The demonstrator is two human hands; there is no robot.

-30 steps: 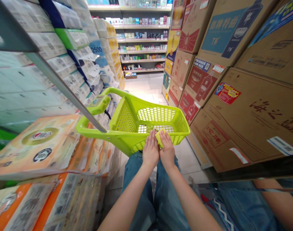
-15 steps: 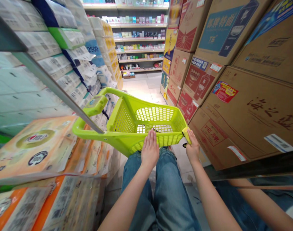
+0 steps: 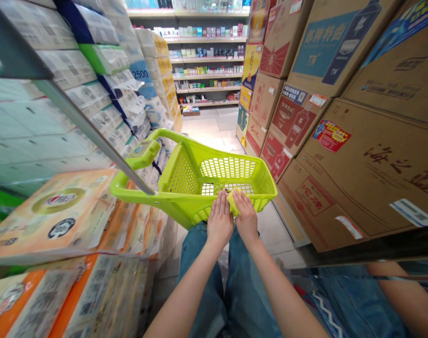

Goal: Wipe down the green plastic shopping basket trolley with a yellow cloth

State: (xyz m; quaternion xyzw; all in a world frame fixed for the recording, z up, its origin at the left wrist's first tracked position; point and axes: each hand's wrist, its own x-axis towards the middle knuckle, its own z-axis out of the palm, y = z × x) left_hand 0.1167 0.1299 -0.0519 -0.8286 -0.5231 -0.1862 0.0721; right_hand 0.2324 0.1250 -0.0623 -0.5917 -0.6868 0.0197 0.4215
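Observation:
A lime-green plastic shopping basket (image 3: 175, 202) with a pierced wall and a long grey pull handle (image 3: 101, 141) lies tipped back in front of my knees. My left hand (image 3: 220, 218) rests flat on the basket's near side, its straight fingers reaching the rim. Close beside it, my right hand (image 3: 247, 218) presses a small yellow cloth (image 3: 234, 201) against the same rim. The fingers of that hand cover most of the cloth, and their underside is hidden.
Brown cartons (image 3: 369, 178) are stacked on the right. Plastic-wrapped tissue packs (image 3: 73, 84) rise on the left, with orange-and-cream packs (image 3: 62, 206) lower down. Tiled floor (image 3: 217, 124) leads to shelves of small goods (image 3: 207, 58) at the back.
My right hand has slid the yellow cloth left along the near rim, from the basket's right corner to beside my left hand. My left hand has stayed on the basket's side.

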